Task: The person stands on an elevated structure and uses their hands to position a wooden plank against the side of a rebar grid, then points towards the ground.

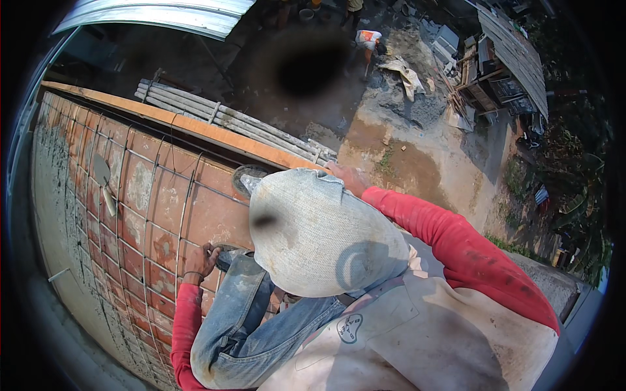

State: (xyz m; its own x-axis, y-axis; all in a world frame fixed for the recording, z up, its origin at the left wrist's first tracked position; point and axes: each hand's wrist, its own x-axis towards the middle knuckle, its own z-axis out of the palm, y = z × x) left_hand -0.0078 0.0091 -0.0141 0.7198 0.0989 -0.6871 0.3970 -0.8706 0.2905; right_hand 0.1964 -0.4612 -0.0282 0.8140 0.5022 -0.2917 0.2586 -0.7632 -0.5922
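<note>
I crouch on a reddish formwork deck (pixel 171 199) under a grid of steel rebar (pixel 151 176). My left hand (pixel 201 260) is low on the grid beside my left shoe (pixel 227 256), its fingers curled on a bar. My right hand (pixel 351 179) reaches past my raised knee and grips the end of a long wooden board (pixel 261 147) along the deck's edge; the knee hides part of that hand. Farther left, a trowel (pixel 102 171) with a rounded grey blade and pale handle lies on the bars, out of reach of both hands.
Beyond the board the level drops to the ground, where a bundle of long poles (pixel 222 117) lies. Below are another person (pixel 368 40), a sand heap (pixel 398 104) and a wooden shed (pixel 489 85). A corrugated metal roof (pixel 156 18) juts in at upper left.
</note>
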